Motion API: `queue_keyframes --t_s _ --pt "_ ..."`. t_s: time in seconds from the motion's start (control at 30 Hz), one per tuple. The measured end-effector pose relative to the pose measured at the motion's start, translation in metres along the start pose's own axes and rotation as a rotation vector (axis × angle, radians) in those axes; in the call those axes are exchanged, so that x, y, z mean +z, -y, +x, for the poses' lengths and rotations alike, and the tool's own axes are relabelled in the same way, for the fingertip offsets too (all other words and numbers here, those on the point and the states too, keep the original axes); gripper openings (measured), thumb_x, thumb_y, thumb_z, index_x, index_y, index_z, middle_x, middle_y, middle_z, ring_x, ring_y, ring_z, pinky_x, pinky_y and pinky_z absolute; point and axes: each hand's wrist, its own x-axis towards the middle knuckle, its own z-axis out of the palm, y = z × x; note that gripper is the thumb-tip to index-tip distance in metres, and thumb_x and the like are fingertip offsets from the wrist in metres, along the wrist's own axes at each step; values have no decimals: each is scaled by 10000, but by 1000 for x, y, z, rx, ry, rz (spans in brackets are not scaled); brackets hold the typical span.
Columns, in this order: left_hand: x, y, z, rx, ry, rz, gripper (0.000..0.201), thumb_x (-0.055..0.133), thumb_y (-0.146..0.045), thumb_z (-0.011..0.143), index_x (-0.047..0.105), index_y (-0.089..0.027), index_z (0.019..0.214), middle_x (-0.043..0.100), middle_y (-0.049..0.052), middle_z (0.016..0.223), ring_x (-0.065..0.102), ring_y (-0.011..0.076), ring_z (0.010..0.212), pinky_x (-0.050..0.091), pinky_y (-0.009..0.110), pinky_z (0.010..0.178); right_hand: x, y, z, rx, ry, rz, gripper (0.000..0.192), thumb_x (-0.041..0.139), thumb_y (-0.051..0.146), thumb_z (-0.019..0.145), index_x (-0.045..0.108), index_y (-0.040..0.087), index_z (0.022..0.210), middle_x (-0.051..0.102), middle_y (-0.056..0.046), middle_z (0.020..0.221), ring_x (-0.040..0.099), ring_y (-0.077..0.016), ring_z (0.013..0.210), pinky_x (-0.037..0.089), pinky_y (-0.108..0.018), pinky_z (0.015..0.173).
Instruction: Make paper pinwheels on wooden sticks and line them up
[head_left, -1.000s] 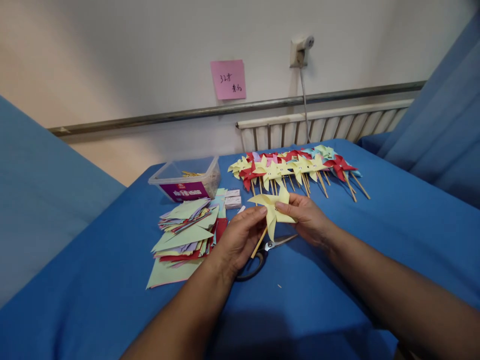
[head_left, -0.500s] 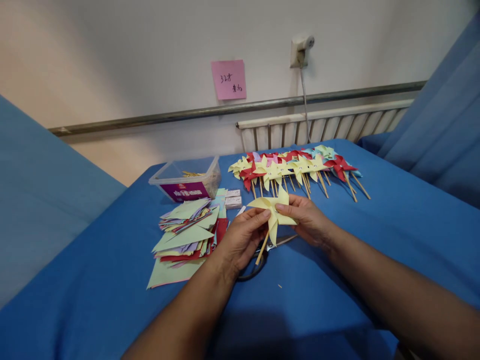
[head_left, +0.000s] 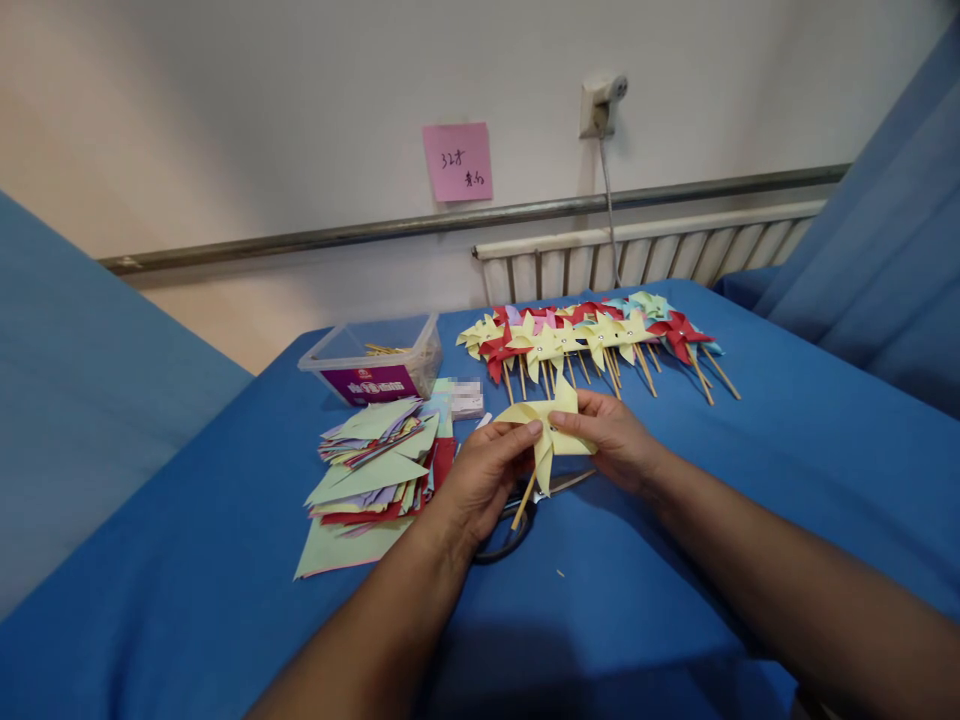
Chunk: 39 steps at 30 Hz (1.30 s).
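Both of the person's bare hands hold a pale yellow, four-bladed paper pinwheel (head_left: pixel 546 458) above the near middle of a table covered in plain blue cloth (head_left: pixel 645 590). The left hand (head_left: pixel 484 475) is partly curled, its thumb pressed on the left side of the paper and its other fingers bent behind, largely hidden. The right hand (head_left: pixel 611 430) pinches the opposite side, its thumb lying flat across the paper close to the small fastener at the centre, its fingers mostly out of sight behind the blades. A slim, light wooden stick (head_left: pixel 523 507) slants down to the left from the pinwheel, its lower end crossing in front of a pair of black-handled metal scissors (head_left: pixel 510 548) on the cloth. Left of the left hand lies an uneven, layered pile of green, purple, red and yellow paper pieces (head_left: pixel 375 475). Behind that pile stands a clear plastic tub with a purple label (head_left: pixel 367 383), thin wooden sticks (head_left: pixel 386 350) showing inside. Beyond the hands, a crowded row of yellow, red, pink and blue paper pinwheels on sticks (head_left: pixel 540 345) lies toward the back of the table, below a white ribbed radiator (head_left: pixel 645 250).
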Motion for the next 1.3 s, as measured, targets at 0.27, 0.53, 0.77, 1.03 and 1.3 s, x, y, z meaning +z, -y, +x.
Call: queue_keyframes --t_s 0.27,0.53,0.77,1.03,1.3 --pt "3 0 0 79 -197 162 315 835 -334 589 647 -132 741 649 19 619 549 100 506 423 221 535 0 -4 3 -41 -73 -25 316 812 348 632 704 175 874 737 -32 812 655 -155 650 514 -308 669" --pt "8 0 -3 238 -311 387 287 837 -333 560 684 -142 710 664 19 627 551 105 529 392 210 523 3 -8 4 -129 -176 -73 343 816 369 598 671 187 849 726 -21 806 649 -170 695 499 -317 681" --pt "8 3 -5 346 -349 568 207 782 -333 629 698 -154 690 654 21 624 549 114 547 374 210 514 5 -11 4 -136 -170 -110 300 803 373 616 656 198 809 715 -9 776 634 -161 658 496 -306 645" --pt "9 -2 -7 333 -343 621 221 717 -383 699 710 -162 685 621 1 594 488 108 519 353 217 507 5 -9 3 -127 -162 -66 324 817 367 602 665 194 829 716 -7 774 634 -158 659 498 -309 662" --pt "2 0 -2 161 -226 305 366 715 -502 702 652 -143 664 617 19 615 529 124 550 400 233 544 3 -10 4 -76 -125 15 324 822 343 608 685 182 853 730 -19 793 651 -149 656 508 -306 673"
